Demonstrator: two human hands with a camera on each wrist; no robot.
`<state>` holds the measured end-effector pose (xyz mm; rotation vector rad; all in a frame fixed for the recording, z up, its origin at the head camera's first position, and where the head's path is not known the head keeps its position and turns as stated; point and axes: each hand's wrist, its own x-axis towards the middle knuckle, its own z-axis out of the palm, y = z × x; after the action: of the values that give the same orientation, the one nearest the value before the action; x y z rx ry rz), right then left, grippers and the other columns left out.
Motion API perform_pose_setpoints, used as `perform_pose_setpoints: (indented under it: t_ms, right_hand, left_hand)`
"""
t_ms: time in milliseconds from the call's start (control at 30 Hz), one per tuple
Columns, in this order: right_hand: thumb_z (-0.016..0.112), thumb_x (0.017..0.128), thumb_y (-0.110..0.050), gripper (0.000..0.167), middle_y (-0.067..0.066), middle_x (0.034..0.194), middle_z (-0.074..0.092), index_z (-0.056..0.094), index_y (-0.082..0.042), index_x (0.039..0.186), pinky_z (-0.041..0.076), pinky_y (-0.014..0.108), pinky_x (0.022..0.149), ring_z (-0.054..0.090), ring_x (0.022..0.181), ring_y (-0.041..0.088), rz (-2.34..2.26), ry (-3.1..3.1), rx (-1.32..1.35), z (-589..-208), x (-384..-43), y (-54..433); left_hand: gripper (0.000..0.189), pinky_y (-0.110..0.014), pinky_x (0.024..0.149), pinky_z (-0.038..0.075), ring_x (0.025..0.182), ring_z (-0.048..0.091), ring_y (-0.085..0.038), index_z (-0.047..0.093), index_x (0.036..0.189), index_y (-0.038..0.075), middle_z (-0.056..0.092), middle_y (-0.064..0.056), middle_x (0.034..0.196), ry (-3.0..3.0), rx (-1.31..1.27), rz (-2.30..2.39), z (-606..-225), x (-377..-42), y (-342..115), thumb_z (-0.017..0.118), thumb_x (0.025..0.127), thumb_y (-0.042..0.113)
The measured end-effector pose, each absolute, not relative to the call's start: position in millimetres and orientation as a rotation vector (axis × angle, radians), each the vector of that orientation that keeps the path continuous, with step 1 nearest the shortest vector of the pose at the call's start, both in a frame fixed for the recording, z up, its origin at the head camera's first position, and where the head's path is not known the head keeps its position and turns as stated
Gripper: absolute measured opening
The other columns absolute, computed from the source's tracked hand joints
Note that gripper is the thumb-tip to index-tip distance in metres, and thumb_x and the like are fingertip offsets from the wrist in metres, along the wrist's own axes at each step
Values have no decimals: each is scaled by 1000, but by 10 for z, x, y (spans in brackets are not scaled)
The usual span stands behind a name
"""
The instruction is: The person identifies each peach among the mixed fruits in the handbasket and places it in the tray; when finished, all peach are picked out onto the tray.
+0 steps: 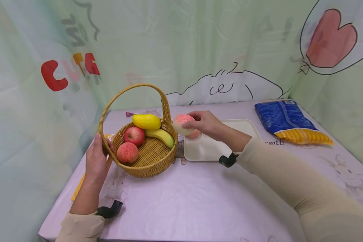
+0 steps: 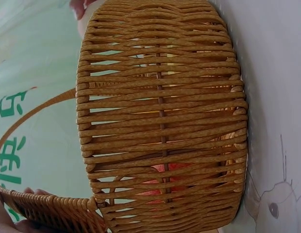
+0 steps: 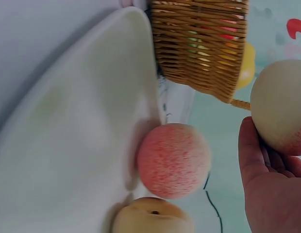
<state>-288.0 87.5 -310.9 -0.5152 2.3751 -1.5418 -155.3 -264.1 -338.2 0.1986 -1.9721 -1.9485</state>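
Observation:
My left hand (image 1: pixel 96 158) grips the wicker basket (image 1: pixel 151 170) at the left base of its arched handle. Inside the basket lie a reddish peach (image 1: pixel 127 153), a red apple (image 1: pixel 134 135), a banana (image 1: pixel 162 137) and a yellow mango-like fruit (image 1: pixel 146 121). My right hand (image 1: pixel 210 125) holds a pink-and-cream peach (image 1: pixel 181 123) between thumb and fingers, raised beside the basket's right rim. Below it, on the white tray (image 1: pixel 199 153), sit another peach (image 3: pixel 174 160) and a pale yellow round fruit (image 3: pixel 153 219), both clearest in the right wrist view.
A blue and yellow plastic package (image 1: pixel 290 121) lies at the back right of the table. Something flat and yellow (image 1: pixel 78 188) sits at the left edge, partly behind my left forearm. A small purple item (image 1: pixel 129 114) lies behind the basket. Printed curtains (image 1: pixel 181 43) surround the table.

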Motion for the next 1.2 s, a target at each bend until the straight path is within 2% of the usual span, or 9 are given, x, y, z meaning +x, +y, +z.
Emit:
perform_pose_setpoints:
  t_ms: [133,400,600,733,967,1200]
  right_hand:
    - [79,91,-37,62,8,132,66,58,-9,142,49,44,106,59,117,24,-1452,2454,-428,-3248,-2871,924]
    - [80,90,-36,55,9,120,66,65,-6,133,50,35,93,58,107,23,-1387,2495,-414,-3537,-2832,1032]
    - [80,90,-34,54,12,123,68,66,-3,132,48,34,92,57,109,24,-1357,2503,-438,-3663,-2807,1055]
    - [81,89,-32,54,14,123,69,66,0,130,48,35,94,57,110,25,-1364,2502,-436,-3697,-2798,1041]
    - [82,88,-31,57,15,124,69,65,1,132,47,39,99,58,112,27,-1335,2532,-442,-3723,-2793,1021]
    - [83,88,-32,58,14,128,68,64,-3,134,47,41,103,59,117,27,-1346,2528,-460,-3672,-2776,1017]
  left_hand:
    - [55,-22,79,46,85,50,-16,55,103,5,55,2,86,-1963,167,-1930,-3383,-1556,-2639,34,110,55]
    - [55,-22,79,47,86,50,-16,54,105,4,55,0,88,-1951,164,-1955,-3391,-1561,-2652,36,109,56]
    - [54,-22,78,46,84,51,-16,55,102,5,55,1,86,-1934,151,-1954,-3387,-1569,-2650,37,109,55]
    - [53,-22,80,47,86,51,-16,56,102,8,55,0,88,-1943,160,-1947,-3393,-1573,-2658,37,109,57]
    - [58,-22,81,47,88,51,-16,54,107,2,55,1,89,-1955,168,-1950,-3389,-1563,-2654,36,108,58]
    - [55,-21,80,47,88,50,-16,55,105,6,54,2,89,-1959,186,-1944,-3388,-1565,-2643,36,108,58]
